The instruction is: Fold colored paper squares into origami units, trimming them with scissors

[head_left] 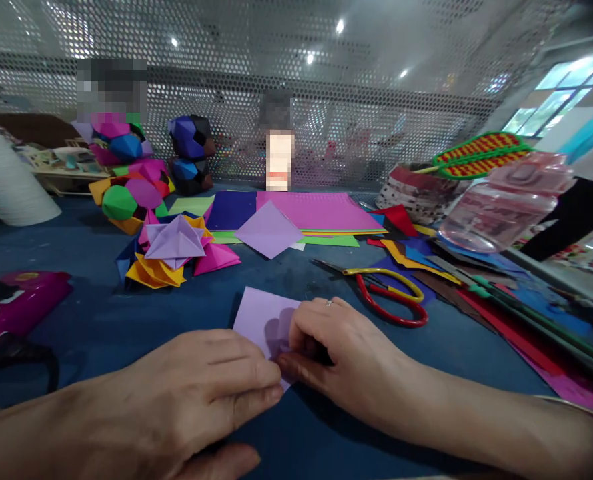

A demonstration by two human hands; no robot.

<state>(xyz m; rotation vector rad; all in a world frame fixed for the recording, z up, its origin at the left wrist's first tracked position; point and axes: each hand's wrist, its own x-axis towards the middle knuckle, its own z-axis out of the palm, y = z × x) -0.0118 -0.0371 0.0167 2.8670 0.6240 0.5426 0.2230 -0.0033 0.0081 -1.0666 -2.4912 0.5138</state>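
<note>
A sheet of lilac origami paper (262,319) lies on the blue table in front of me, with its lower part under my hands. My left hand (211,380) rests on the paper's lower left edge, its fingers stretched out together and its thumb apart below. From the right, my right hand (341,347) has curled fingers and thumb pinched on the paper's lower right edge, close to the left fingertips. Part of the paper there is hidden. Scissors (389,290) with red and yellow handles lie just beyond my right hand.
Folded paper pieces (176,247) are heaped at the left, near paper-ball models (131,200). Coloured sheets (316,212) lie behind a lilac square (270,230). A pink bottle (501,200) stands right, above paper strips and a green-handled tool (541,323). A magenta tool (31,300) lies left.
</note>
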